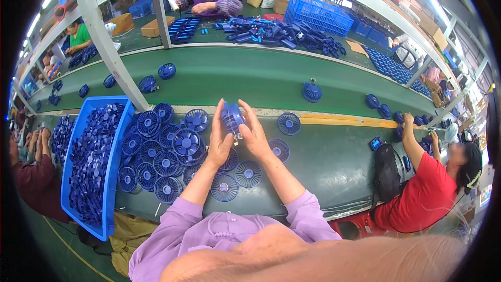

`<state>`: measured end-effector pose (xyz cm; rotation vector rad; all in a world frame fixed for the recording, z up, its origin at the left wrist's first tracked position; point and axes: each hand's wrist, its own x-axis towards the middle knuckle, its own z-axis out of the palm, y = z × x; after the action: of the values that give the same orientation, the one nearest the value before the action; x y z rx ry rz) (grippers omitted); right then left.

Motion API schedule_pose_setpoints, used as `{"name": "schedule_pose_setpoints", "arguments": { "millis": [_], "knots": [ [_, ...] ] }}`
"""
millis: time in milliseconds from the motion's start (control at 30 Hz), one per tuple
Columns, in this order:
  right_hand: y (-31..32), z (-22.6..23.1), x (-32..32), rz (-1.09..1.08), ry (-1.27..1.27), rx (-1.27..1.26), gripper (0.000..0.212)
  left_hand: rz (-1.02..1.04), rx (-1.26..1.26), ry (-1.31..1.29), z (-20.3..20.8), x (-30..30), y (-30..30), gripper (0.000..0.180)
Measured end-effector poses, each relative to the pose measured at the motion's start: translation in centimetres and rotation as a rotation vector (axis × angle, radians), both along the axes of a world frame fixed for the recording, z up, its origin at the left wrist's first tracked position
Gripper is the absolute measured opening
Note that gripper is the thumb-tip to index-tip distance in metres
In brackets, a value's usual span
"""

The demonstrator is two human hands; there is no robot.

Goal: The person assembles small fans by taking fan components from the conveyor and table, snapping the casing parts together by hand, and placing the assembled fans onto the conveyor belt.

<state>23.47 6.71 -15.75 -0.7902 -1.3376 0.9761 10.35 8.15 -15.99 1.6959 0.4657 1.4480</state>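
Between my two hands, above the dark green worktable (313,167), a small blue fan head (231,117) is held up on edge. My left hand (218,141) presses on its left side, fingers pointing away from me. On the other side my right hand (252,133) grips it with palm and thumb. A small pale metal piece sticks out at its lower end. Round blue fan grilles (248,174) lie on the table beneath my wrists, and a heap of them (166,162) is piled to the left. One grille (288,124) lies alone beyond my right hand.
A blue bin (117,164) full of small blue parts stands left of the heap. Beyond the table runs a green conveyor belt (235,73) carrying fan heads (312,92). A grey post (107,36) rises at the left. Co-workers sit right (425,193), left and opposite.
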Motion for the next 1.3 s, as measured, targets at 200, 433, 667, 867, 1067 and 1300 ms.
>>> {"name": "schedule_pose_setpoints", "arguments": {
  "millis": [200, 433, 667, 867, 1067, 1300],
  "knots": [
    [-0.1, 0.4, -0.2, 0.017, 0.066, -0.109, 0.084, -0.091, -0.068, -0.113, 0.4, -0.1, 0.3, 0.068],
    [0.2, 1.0, 0.0, 0.014, -0.04, -0.084, 0.085, -0.011, -0.181, -0.152, -0.7, -0.3, 2.0, 0.058],
    [-0.1, 1.2, -0.1, -0.399, -0.761, 0.261, 0.091, -0.34, -0.773, -0.589, -2.9, 0.1, 2.8, 0.057],
    [0.1, -0.2, -0.8, -0.288, -0.711, 0.227, 0.088, -0.24, -0.947, -0.697, -1.9, 0.9, 1.3, 0.056],
    [-0.1, -1.4, -3.0, -0.159, -0.259, 0.141, 0.07, 0.288, -0.231, -0.149, -3.4, 1.9, 0.6, 0.048],
    [0.5, -1.6, -3.2, -0.174, -0.08, -0.069, 0.063, 0.454, 0.067, -0.034, -1.8, 2.1, 0.9, 0.045]
  ]
}}
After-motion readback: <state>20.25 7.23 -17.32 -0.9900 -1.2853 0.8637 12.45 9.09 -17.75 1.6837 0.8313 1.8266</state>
